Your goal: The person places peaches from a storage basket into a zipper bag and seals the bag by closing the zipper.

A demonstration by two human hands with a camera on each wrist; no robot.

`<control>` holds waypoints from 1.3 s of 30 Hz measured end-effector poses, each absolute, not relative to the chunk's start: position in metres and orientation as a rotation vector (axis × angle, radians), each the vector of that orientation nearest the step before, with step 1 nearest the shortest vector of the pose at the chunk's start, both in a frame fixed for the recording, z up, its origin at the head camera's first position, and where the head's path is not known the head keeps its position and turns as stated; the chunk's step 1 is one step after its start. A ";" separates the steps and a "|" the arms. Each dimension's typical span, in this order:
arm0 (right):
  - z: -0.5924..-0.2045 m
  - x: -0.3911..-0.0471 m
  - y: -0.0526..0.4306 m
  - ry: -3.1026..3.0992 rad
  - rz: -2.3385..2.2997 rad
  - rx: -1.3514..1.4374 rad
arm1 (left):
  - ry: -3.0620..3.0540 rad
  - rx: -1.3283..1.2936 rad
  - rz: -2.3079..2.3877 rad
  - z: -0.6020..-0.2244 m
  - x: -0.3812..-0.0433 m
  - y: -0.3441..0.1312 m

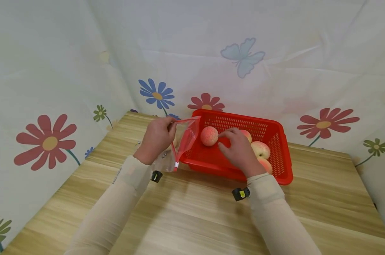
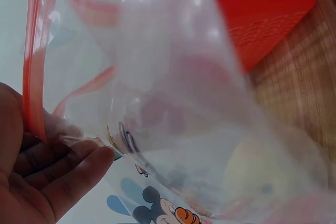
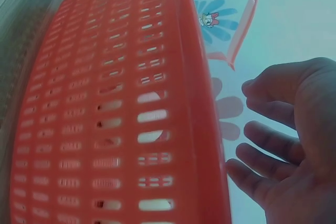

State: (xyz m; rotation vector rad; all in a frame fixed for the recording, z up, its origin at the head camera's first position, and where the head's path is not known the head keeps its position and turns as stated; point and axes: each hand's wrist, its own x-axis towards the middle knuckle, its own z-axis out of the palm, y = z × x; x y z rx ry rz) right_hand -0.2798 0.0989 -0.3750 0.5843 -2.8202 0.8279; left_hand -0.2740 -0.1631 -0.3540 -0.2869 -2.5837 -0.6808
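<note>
My left hand pinches the edge of a clear slider bag with a red zip strip, its mouth spread toward the basket. A pale peach shows blurred through the plastic in the left wrist view. Over the red basket hangs my right hand, fingers loosely bent with nothing in them. Its fingertips overlap the right side of a pink peach in the head view. Several more peaches lie at the basket's right end, partly behind that hand.
Basket and bag are on a wood-grain table. A white sheet printed with flowers and a butterfly rises behind the table and along its sides. The basket's slotted wall fills the left of the right wrist view.
</note>
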 end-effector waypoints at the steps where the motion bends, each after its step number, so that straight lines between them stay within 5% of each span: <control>1: -0.375 -0.280 0.100 -2.829 0.823 0.581 | -2.591 -0.289 -0.680 -0.355 -0.274 -0.163; 39: -0.377 -0.283 0.148 -3.211 0.663 0.298 | -2.588 -0.316 -0.669 -0.357 -0.274 -0.163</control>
